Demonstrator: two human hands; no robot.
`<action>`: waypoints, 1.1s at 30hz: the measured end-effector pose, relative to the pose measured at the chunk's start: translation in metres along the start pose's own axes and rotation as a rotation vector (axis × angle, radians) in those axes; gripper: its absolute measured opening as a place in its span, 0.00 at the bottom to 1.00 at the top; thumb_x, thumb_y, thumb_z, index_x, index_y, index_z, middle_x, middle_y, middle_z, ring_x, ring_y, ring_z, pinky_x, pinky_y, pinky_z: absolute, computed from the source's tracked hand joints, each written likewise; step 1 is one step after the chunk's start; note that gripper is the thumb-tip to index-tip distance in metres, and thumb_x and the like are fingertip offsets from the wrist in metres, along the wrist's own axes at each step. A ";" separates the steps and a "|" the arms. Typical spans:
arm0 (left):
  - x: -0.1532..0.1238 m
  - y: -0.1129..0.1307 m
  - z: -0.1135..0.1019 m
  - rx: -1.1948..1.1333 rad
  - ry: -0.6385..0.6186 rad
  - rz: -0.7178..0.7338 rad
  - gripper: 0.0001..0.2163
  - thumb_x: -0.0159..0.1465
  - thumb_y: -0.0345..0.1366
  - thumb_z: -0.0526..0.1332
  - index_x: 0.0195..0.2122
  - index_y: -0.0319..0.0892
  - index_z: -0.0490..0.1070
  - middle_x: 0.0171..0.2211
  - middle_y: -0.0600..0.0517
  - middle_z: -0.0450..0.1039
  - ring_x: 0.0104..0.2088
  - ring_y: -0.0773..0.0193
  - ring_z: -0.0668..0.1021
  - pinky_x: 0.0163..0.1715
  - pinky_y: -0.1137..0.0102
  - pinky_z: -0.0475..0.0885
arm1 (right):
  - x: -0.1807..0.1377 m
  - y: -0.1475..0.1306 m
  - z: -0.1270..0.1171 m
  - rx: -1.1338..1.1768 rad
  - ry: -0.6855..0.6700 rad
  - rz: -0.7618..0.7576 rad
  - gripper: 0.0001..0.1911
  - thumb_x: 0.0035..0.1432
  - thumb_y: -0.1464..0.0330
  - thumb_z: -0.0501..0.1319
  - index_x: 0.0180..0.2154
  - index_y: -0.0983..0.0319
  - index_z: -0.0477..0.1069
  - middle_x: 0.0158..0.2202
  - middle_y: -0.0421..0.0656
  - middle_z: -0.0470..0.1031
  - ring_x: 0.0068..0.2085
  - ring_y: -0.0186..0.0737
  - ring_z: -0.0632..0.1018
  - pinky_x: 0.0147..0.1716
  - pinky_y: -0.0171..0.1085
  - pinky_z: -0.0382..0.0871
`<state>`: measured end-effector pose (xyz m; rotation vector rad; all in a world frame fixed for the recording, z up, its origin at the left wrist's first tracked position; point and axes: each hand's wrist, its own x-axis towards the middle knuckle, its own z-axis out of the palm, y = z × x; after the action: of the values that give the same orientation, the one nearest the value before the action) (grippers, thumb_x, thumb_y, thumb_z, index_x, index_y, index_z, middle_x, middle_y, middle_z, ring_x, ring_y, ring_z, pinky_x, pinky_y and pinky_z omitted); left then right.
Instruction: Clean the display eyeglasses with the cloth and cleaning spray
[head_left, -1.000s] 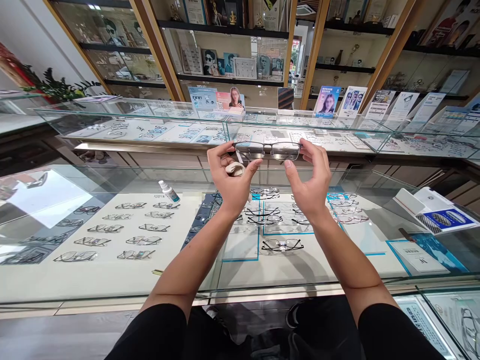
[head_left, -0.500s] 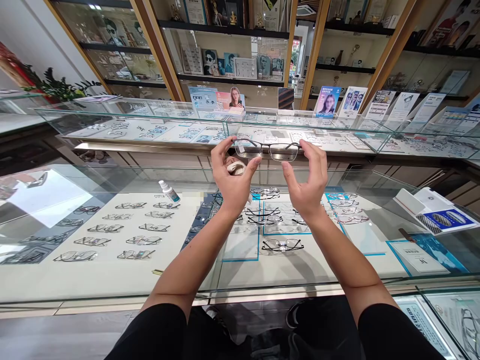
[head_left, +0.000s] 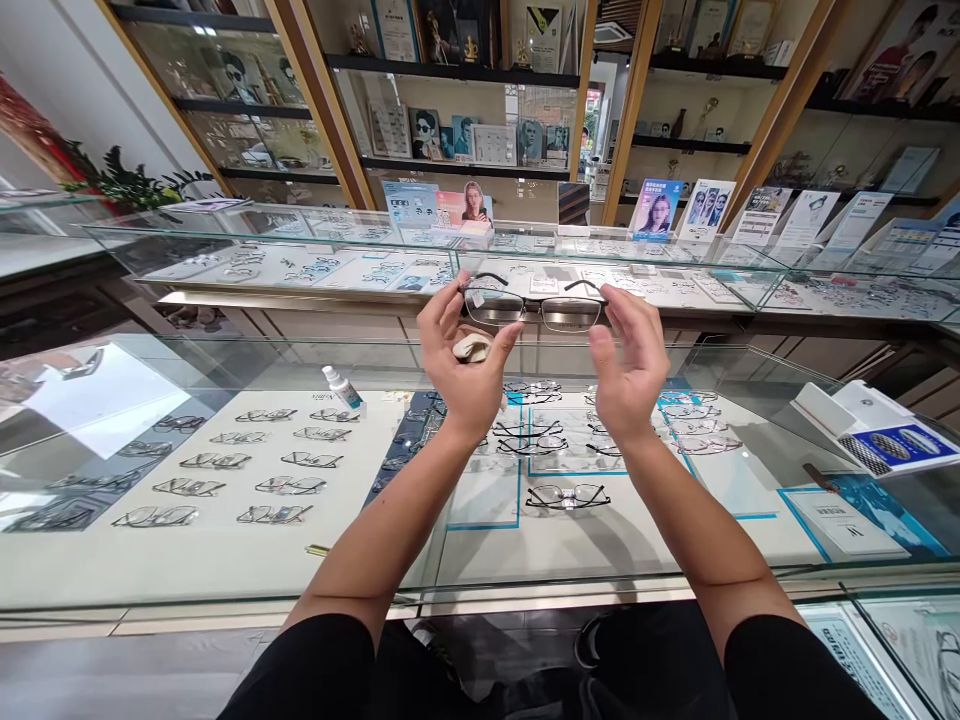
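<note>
A pair of eyeglasses (head_left: 534, 304) with a dark upper rim is held up over the near glass counter, its temples folded open. My left hand (head_left: 469, 375) is closed on the left end of the frame. Tucked in that palm is a pale crumpled cloth (head_left: 471, 347). My right hand (head_left: 634, 365) is at the other end, fingertips at the right hinge, with its thumb standing apart from the fingers. Below the hands, inside the counter, lie more eyeglasses (head_left: 568, 496) in rows.
A white spray bottle (head_left: 341, 387) stands on the counter's left part. At the right is an open white and blue box (head_left: 881, 430). Another glass display case (head_left: 337, 265) runs across behind, with upright advertising cards (head_left: 656, 208) on top. Shelves (head_left: 457, 165) line the back wall.
The eyeglasses have tilted slightly and sit a little lower. My right hand has shifted right, and its thumb has moved up and away from the lens. My left hand keeps its hold.
</note>
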<state>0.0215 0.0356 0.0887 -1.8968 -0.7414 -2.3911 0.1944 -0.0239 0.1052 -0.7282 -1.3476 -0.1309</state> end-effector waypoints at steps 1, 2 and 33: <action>-0.001 0.000 0.000 -0.003 0.006 0.018 0.33 0.68 0.52 0.73 0.70 0.55 0.62 0.69 0.43 0.72 0.54 0.53 0.85 0.52 0.57 0.82 | 0.001 -0.002 0.000 0.064 0.022 0.031 0.18 0.76 0.58 0.61 0.62 0.50 0.78 0.60 0.48 0.79 0.65 0.52 0.79 0.65 0.60 0.78; -0.001 0.001 0.001 -0.010 0.015 0.034 0.33 0.68 0.51 0.73 0.70 0.56 0.62 0.70 0.43 0.70 0.50 0.56 0.86 0.50 0.58 0.83 | 0.002 -0.004 -0.001 0.113 0.044 0.061 0.16 0.76 0.59 0.60 0.60 0.50 0.80 0.59 0.48 0.80 0.65 0.52 0.80 0.65 0.60 0.78; -0.008 0.006 0.005 -0.044 -0.027 -0.021 0.34 0.66 0.52 0.75 0.69 0.54 0.64 0.68 0.44 0.73 0.39 0.66 0.82 0.37 0.68 0.79 | 0.009 -0.015 -0.005 0.590 0.042 0.347 0.07 0.71 0.62 0.68 0.48 0.53 0.80 0.47 0.41 0.86 0.52 0.44 0.88 0.54 0.46 0.84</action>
<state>0.0305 0.0296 0.0848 -1.9514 -0.7200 -2.4181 0.1934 -0.0355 0.1195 -0.4392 -1.1177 0.5071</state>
